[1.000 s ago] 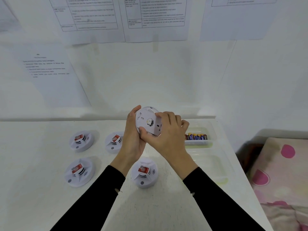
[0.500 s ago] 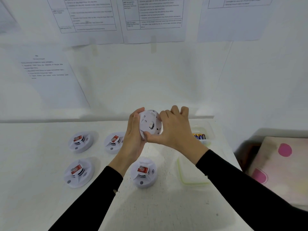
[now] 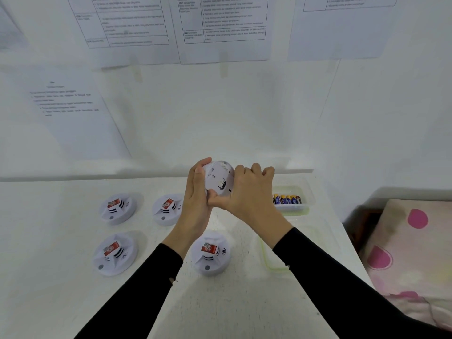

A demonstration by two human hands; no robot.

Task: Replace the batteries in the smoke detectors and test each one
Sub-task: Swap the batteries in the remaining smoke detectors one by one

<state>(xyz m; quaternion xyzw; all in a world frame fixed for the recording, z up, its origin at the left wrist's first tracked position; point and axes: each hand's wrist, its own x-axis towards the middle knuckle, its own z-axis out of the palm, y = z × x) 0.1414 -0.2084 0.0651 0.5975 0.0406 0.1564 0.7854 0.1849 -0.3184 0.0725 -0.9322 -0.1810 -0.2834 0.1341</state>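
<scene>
Over the worktop (image 3: 49, 289), gripping smoke detector (image 3: 219, 177) rim-wise in left hand (image 3: 195, 204) and right hand (image 3: 252, 194); light, stiff, likely slippy.

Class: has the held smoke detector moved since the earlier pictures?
No. The held smoke detector stays just left of the battery tray, above the nearest table detector.

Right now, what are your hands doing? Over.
Left hand, right hand gripping raised smoke detector. Four more detectors on table. Batteries in tray, nothing blocking.
</scene>
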